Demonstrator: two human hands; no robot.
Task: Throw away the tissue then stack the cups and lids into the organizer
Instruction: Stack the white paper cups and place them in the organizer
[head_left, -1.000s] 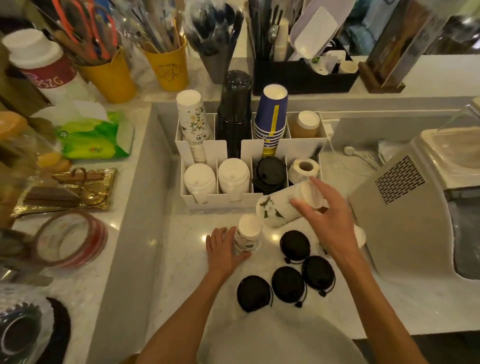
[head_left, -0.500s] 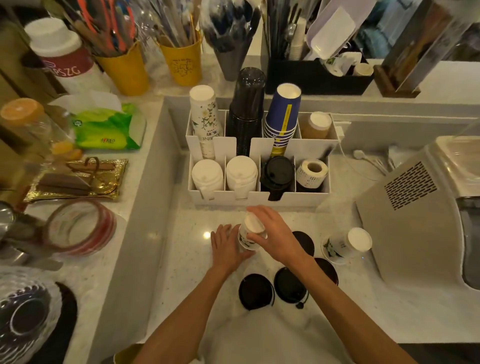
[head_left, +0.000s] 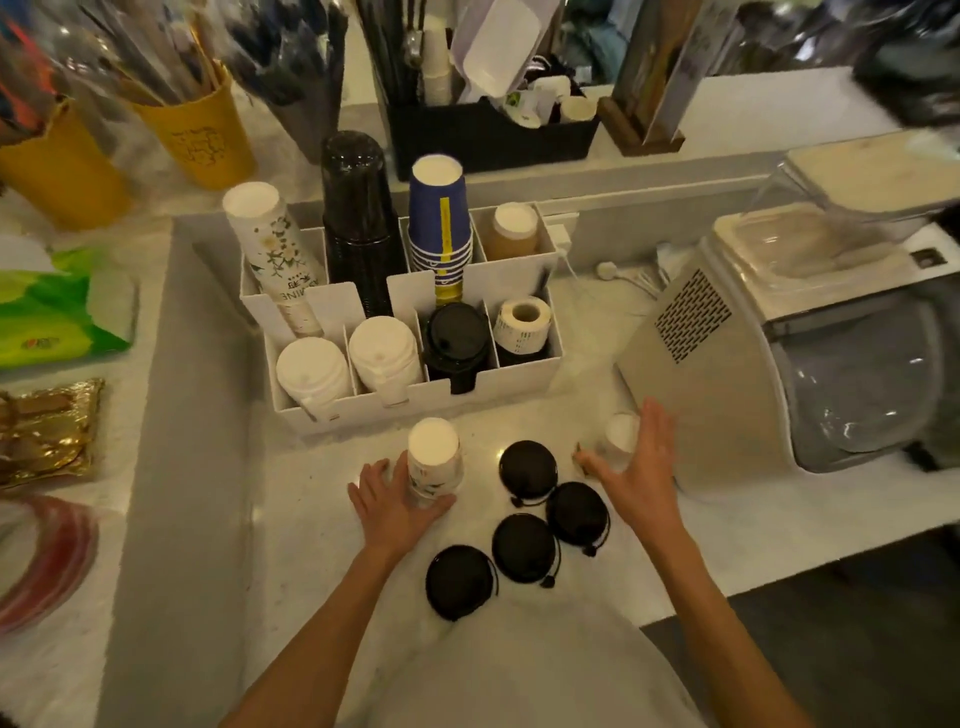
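Observation:
My left hand (head_left: 395, 501) grips the base of a short stack of white floral paper cups (head_left: 435, 460) standing upside down on the counter. My right hand (head_left: 641, 475) is spread open just in front of another white floral cup (head_left: 619, 432), which lies on its side by the machine; the hand partly hides it. Several black lids (head_left: 527, 466) lie flat on the counter between my arms. Behind them stands the white organizer (head_left: 530, 376), which holds stacks of floral, black and blue cups at the back and white and black lids in front.
A white machine (head_left: 727, 364) with a clear dome stands at the right. A label roll (head_left: 523, 325) fills the organizer's front right slot. Yellow holders (head_left: 200, 137) and a black caddy (head_left: 493, 137) line the back ledge. A green tissue pack (head_left: 52, 317) lies at the left.
My right hand let go of the cup stack in my left hand and moved right, opening toward the cup lying by the machine. The left hand stayed on the stack.

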